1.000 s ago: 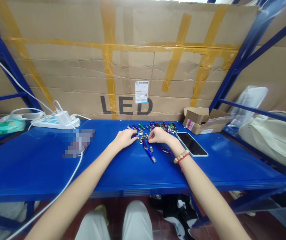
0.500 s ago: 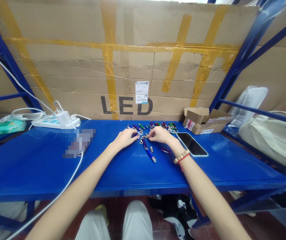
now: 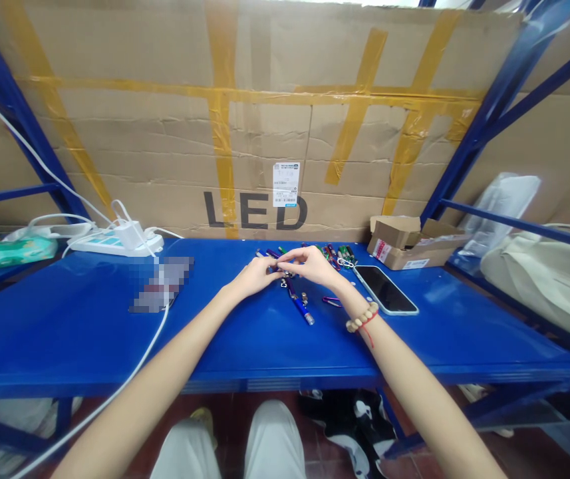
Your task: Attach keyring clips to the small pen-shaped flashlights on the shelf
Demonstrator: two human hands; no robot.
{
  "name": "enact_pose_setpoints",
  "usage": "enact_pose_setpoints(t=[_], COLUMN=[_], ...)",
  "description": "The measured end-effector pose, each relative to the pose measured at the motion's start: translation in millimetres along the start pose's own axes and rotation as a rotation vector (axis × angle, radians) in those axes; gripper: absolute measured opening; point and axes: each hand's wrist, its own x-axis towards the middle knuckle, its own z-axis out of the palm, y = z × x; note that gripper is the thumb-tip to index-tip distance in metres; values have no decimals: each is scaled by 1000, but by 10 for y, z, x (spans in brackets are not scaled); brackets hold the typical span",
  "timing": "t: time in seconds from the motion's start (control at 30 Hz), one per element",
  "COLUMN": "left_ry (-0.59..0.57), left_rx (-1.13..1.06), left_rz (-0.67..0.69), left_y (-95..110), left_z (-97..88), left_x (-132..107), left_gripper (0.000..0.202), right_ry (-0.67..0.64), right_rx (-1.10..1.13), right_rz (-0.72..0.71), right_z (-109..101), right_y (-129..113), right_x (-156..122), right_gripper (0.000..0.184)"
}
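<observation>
Over the middle of the blue table, the fingertips of my left hand (image 3: 252, 277) and my right hand (image 3: 312, 265) meet in a pinch. Whatever they hold between them is too small and hidden to make out. Just below my fingers a slim blue metal tube (image 3: 302, 311) with a silver end lies on the table, with small silver metal pieces (image 3: 304, 297) beside it. A purple carabiner (image 3: 331, 301) rests under my right wrist. Behind my hands, partly covered by them, are several coloured metal pieces (image 3: 347, 253) in green, red and purple.
On the right lie a phone (image 3: 386, 290) and an opened small carton (image 3: 404, 253). A power strip (image 3: 115, 243) with white cables stands at the back left, near a blurred-out object (image 3: 162, 285). A large taped carton (image 3: 165, 153) forms the back, between blue posts (image 3: 464, 146).
My two hands have come together, closing the gap between their fingertips. My right hand moved left towards the left one. The view has shifted very slightly.
</observation>
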Motion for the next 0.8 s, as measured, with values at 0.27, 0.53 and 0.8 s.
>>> enact_pose_setpoints(t=[0.27, 0.53, 0.8], left_ry=[14, 14, 7], left_rx=[-8, -23, -31], left_rz=[-17, 2, -48], left_y=[18, 19, 31], left_z=[7, 12, -10], left_x=[-16, -18, -16], left_gripper=[25, 24, 22], right_ry=[61, 53, 96], right_rx=[-78, -74, -203], right_rz=[36, 49, -36], right_z=[16, 24, 51], right_y=[42, 49, 85], right_x=[16, 16, 16], right_gripper=[31, 32, 28])
